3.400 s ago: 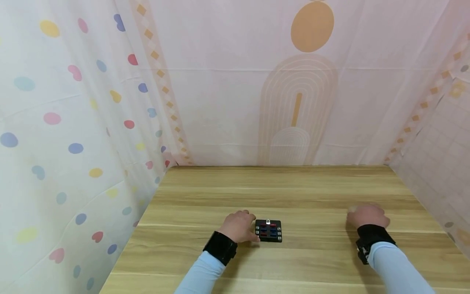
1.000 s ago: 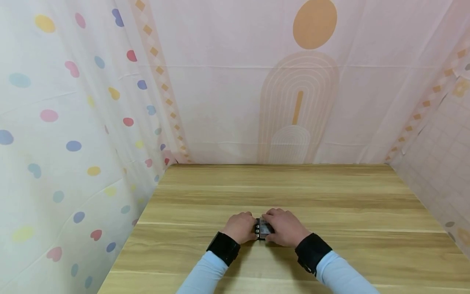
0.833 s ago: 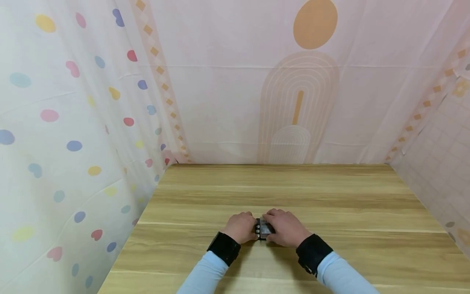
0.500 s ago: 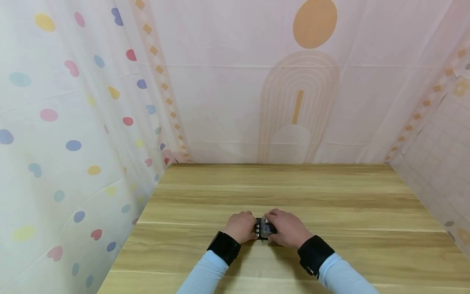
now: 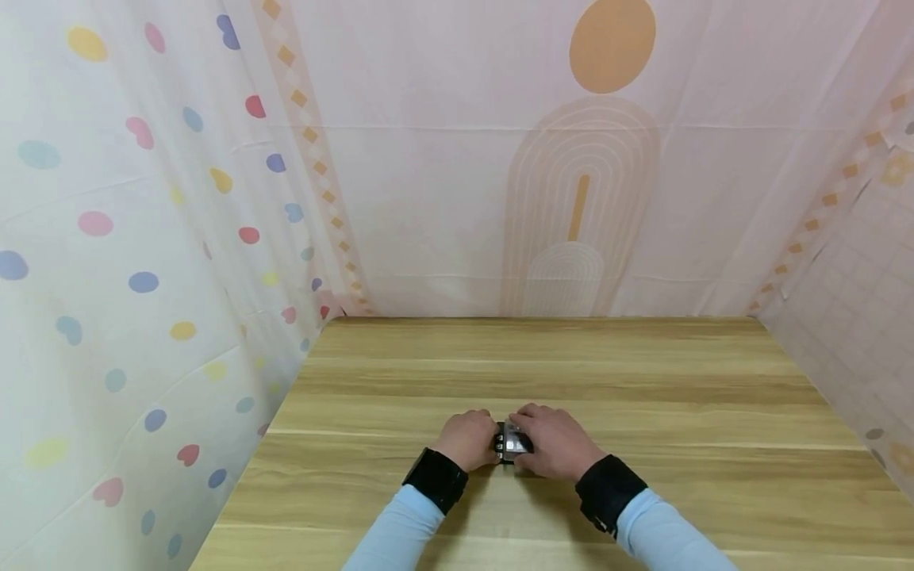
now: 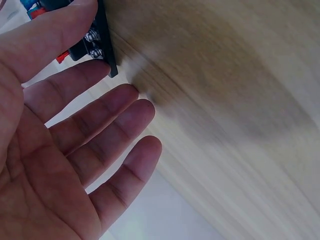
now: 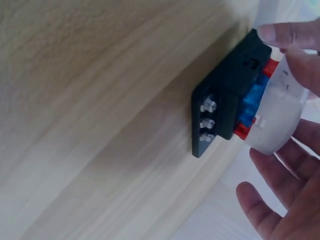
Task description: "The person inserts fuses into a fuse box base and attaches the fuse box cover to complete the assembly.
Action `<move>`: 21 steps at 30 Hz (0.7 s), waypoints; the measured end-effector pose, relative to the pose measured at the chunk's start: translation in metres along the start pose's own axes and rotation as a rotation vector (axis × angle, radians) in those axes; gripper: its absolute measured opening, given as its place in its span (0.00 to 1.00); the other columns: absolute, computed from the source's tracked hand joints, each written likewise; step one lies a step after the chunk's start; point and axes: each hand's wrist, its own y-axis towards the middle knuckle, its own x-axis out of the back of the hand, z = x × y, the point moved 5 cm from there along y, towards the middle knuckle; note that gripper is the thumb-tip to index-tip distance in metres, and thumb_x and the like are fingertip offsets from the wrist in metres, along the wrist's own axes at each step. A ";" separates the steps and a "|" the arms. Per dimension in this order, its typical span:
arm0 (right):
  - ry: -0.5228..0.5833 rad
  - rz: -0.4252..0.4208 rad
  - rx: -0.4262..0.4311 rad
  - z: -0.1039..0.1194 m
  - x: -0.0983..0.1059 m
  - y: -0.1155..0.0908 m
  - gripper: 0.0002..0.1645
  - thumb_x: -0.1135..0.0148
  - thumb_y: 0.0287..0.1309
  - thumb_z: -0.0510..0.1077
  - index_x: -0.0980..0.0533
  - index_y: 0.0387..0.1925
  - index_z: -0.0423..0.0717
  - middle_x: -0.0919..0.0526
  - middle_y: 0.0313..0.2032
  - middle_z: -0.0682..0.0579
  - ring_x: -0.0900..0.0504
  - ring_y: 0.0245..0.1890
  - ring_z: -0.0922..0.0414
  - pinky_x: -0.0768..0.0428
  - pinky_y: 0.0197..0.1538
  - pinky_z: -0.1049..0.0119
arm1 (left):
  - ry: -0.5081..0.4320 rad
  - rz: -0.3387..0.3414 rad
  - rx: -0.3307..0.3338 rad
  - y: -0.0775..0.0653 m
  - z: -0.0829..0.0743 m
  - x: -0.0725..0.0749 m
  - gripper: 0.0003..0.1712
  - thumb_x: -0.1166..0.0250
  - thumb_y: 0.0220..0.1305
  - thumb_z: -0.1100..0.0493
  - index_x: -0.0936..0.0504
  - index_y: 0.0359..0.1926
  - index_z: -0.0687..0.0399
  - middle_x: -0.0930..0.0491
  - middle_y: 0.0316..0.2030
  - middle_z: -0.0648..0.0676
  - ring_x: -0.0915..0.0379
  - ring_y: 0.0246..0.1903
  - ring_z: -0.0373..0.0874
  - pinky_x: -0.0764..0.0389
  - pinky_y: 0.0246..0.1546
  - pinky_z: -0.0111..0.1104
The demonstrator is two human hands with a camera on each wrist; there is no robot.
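Observation:
A small black fuse block (image 7: 231,92) with red and blue blade fuses and screw terminals lies on the wooden table. In the left wrist view, my left hand (image 5: 462,441) pinches the edge of the fuse block (image 6: 106,37) between thumb and index finger, its other fingers loosely extended. My right hand (image 5: 562,446) grips a clear plastic cover (image 7: 281,107) by its sides. The cover sits over the fuses, with red and blue still showing below its rim in the right wrist view. From the head view, the hands hide much of the block's edges.
The wood-grain table (image 5: 400,373) extends around both hands. A pale patterned curtain (image 5: 428,198) hangs behind its back edge, with a dotted curtain (image 5: 164,333) at the left side.
My right hand has come in from the right side and brought the cover over the fuse block. Lately the cover shifted slightly right, then back left. The left hand stays at the block.

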 end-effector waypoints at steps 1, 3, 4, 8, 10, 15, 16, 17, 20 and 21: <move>-0.003 -0.001 0.002 0.000 0.000 0.000 0.34 0.25 0.50 0.50 0.22 0.57 0.37 0.20 0.51 0.44 0.20 0.50 0.48 0.22 0.48 0.50 | 0.001 0.001 0.001 0.000 0.000 0.000 0.13 0.20 0.47 0.51 0.15 0.28 0.51 0.25 0.27 0.47 0.26 0.27 0.41 0.23 0.27 0.35; -0.006 0.000 0.003 0.001 -0.001 0.000 0.34 0.25 0.50 0.50 0.22 0.57 0.37 0.20 0.51 0.44 0.21 0.51 0.47 0.22 0.49 0.49 | 0.008 0.000 0.003 0.001 0.000 -0.001 0.13 0.21 0.48 0.51 0.15 0.29 0.51 0.25 0.27 0.48 0.26 0.27 0.41 0.22 0.27 0.35; -0.008 0.001 0.001 0.001 -0.001 -0.001 0.34 0.25 0.51 0.50 0.22 0.57 0.37 0.20 0.51 0.44 0.21 0.51 0.47 0.22 0.49 0.49 | 0.012 -0.002 0.004 0.002 0.000 -0.002 0.13 0.21 0.48 0.50 0.14 0.29 0.51 0.24 0.27 0.48 0.26 0.27 0.41 0.22 0.27 0.36; 0.012 0.008 -0.002 0.000 -0.002 -0.001 0.34 0.25 0.52 0.49 0.22 0.57 0.37 0.20 0.52 0.44 0.21 0.51 0.47 0.22 0.50 0.49 | 0.017 -0.009 0.005 0.003 0.000 -0.004 0.14 0.21 0.48 0.49 0.14 0.30 0.51 0.24 0.27 0.48 0.25 0.27 0.42 0.22 0.27 0.36; 0.028 0.016 -0.003 -0.001 -0.003 -0.002 0.34 0.25 0.52 0.49 0.23 0.57 0.36 0.21 0.52 0.43 0.21 0.51 0.47 0.22 0.50 0.50 | 0.014 -0.005 0.006 0.003 0.000 -0.003 0.14 0.21 0.48 0.49 0.14 0.29 0.50 0.24 0.27 0.48 0.25 0.27 0.42 0.22 0.27 0.36; 0.106 0.071 -0.027 -0.006 -0.003 -0.002 0.36 0.26 0.51 0.44 0.25 0.60 0.35 0.23 0.55 0.41 0.21 0.51 0.47 0.22 0.52 0.51 | 0.005 0.003 0.005 0.003 -0.001 -0.001 0.13 0.21 0.49 0.50 0.14 0.30 0.50 0.24 0.28 0.48 0.25 0.28 0.42 0.22 0.27 0.37; 0.122 0.085 -0.031 -0.007 -0.002 -0.003 0.36 0.27 0.50 0.42 0.26 0.61 0.35 0.23 0.56 0.41 0.21 0.51 0.47 0.22 0.53 0.51 | 0.004 0.003 0.004 0.003 -0.001 -0.001 0.13 0.21 0.49 0.50 0.14 0.30 0.50 0.23 0.28 0.48 0.25 0.28 0.42 0.22 0.27 0.37; 0.141 0.097 -0.032 -0.008 -0.002 -0.003 0.37 0.28 0.49 0.40 0.27 0.62 0.35 0.24 0.57 0.41 0.21 0.52 0.46 0.23 0.53 0.51 | 0.006 0.004 0.006 0.003 -0.001 -0.001 0.13 0.21 0.49 0.50 0.14 0.30 0.50 0.23 0.28 0.48 0.25 0.28 0.42 0.22 0.28 0.37; 0.211 0.114 -0.035 -0.011 0.000 -0.004 0.39 0.29 0.47 0.37 0.29 0.64 0.34 0.25 0.58 0.40 0.22 0.54 0.46 0.23 0.55 0.51 | 0.006 0.008 0.013 0.004 0.000 -0.001 0.13 0.21 0.49 0.50 0.14 0.31 0.51 0.23 0.29 0.49 0.25 0.29 0.43 0.22 0.28 0.38; 0.237 0.113 -0.038 -0.012 0.001 -0.004 0.40 0.29 0.48 0.37 0.30 0.64 0.34 0.25 0.59 0.41 0.22 0.54 0.46 0.23 0.55 0.51 | 0.005 0.006 0.013 0.005 0.000 -0.001 0.13 0.21 0.49 0.50 0.14 0.30 0.51 0.23 0.29 0.49 0.25 0.29 0.43 0.22 0.28 0.38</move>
